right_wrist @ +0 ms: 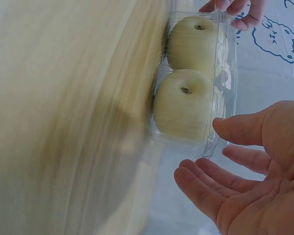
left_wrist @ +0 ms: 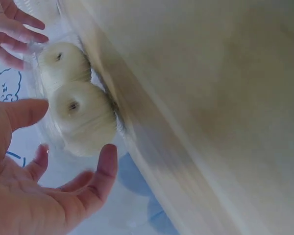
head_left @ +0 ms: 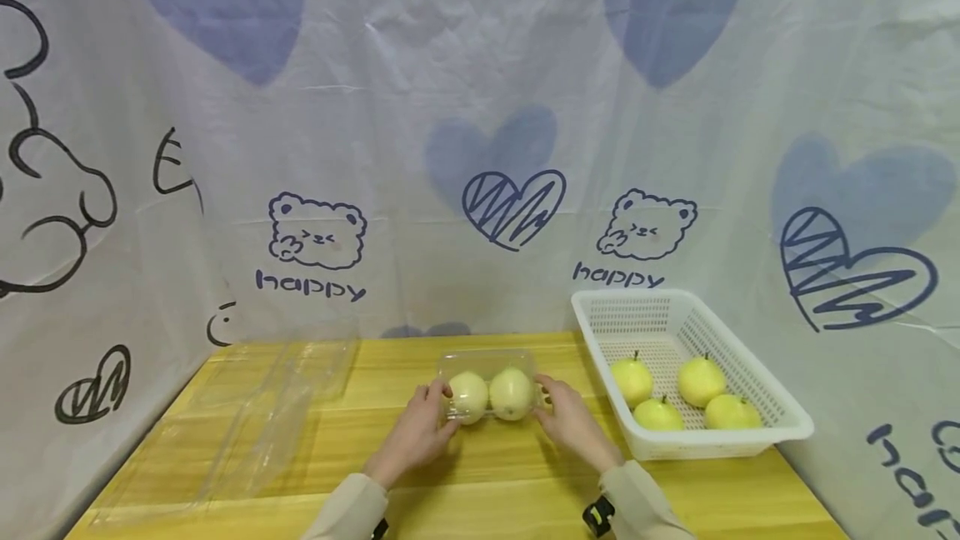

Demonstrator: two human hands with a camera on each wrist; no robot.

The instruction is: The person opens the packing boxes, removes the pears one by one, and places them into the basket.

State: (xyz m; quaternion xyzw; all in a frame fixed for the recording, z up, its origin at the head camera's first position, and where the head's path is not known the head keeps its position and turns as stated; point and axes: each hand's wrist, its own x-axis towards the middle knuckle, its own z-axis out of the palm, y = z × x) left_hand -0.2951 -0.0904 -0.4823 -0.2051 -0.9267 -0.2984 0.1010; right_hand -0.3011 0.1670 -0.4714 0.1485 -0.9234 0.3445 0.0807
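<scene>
A clear plastic box (head_left: 487, 358) on the table holds two round pale-yellow pears (right_wrist: 184, 105) side by side. At its left end is my left hand (head_left: 422, 430), thumb and fingers spread about the corner in the left wrist view. My right hand (head_left: 572, 422) stands at the opposite end. In the right wrist view its thumb lies right at the box's rim, and its other fingers extend loosely by the near corner. Both hands have their fingers relaxed rather than closed round the box.
A white slotted basket (head_left: 780, 427) on the right holds several yellow pears (head_left: 701, 380) with stems. More clear plastic containers (head_left: 258, 415) lie on the left of the wooden table (head_left: 480, 498). A printed cloth (head_left: 420, 40) hangs behind and along the sides.
</scene>
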